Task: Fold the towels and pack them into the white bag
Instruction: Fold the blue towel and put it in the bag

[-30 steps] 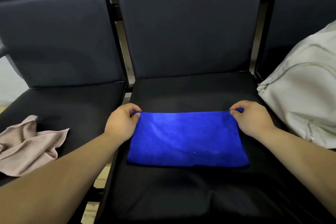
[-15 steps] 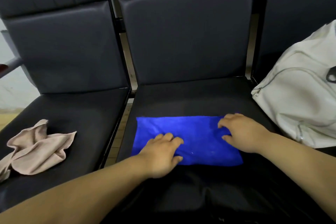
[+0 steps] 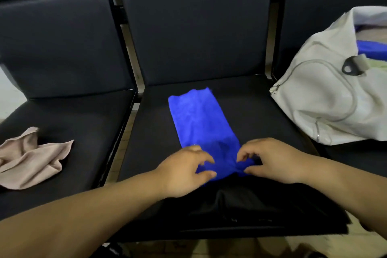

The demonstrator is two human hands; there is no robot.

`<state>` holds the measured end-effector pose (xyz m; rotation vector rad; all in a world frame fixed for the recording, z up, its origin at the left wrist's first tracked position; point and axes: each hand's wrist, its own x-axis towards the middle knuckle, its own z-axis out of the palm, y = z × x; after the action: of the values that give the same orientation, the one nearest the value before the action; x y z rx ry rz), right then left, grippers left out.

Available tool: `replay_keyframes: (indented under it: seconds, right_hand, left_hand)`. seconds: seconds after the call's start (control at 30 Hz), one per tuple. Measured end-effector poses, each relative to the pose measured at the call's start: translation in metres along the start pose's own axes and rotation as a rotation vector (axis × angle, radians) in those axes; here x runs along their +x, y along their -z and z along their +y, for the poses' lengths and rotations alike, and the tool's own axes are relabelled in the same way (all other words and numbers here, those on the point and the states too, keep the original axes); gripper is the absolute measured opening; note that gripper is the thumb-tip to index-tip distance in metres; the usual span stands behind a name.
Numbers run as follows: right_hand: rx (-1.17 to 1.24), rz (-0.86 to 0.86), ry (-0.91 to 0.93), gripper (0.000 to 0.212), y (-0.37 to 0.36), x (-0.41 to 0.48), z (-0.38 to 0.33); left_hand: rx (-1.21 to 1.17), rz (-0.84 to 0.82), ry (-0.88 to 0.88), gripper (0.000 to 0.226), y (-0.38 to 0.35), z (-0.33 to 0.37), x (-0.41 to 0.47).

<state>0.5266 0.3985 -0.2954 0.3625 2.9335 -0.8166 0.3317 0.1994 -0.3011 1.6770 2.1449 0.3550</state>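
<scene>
A folded blue towel (image 3: 201,117) lies lengthwise on the middle black seat (image 3: 152,138), its long side running away from me. My left hand (image 3: 184,172) pinches the towel's near left corner between thumb and fingers. My right hand (image 3: 270,161) pinches the near right corner, where the cloth is bunched. A crumpled pink towel (image 3: 31,159) lies on the left seat. The white bag (image 3: 326,98) stands open on the right seat, with blue and pale cloth showing inside its mouth.
Three black padded seats stand in a row with upright backrests (image 3: 196,25) behind them. Metal frame bars (image 3: 123,123) separate the seats. Floor tiles show below the front edge of the middle seat.
The blue towel has turned from lying crosswise to lying lengthwise. Both hands moved from pressing on top of it to pinching its near end. The view shifted, showing the bag's open mouth.
</scene>
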Motion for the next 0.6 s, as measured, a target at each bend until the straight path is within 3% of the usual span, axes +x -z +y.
replay_keyframes:
  seconds: [0.1,0.27,0.4,0.6]
  right_hand:
    - [-0.020,-0.019,-0.002,0.025,-0.009,-0.003,0.003]
    - [-0.108,0.014,-0.029,0.029,-0.013,-0.011,-0.002]
    - [-0.117,-0.027,-0.026,0.033,-0.013,-0.018,-0.017]
    - [0.403,-0.046,-0.160,0.032,0.005,-0.034,-0.033]
  left_hand:
    - [0.049,-0.070,-0.047,0.032,-0.010,0.000,-0.019]
    - [0.053,-0.006,0.036,0.027,-0.011,-0.012,-0.042]
    - [-0.215,0.048,0.144,0.025,-0.004,-0.011,-0.054]
    - [-0.638,0.037,0.204,0.018,0.028,-0.011,-0.074]
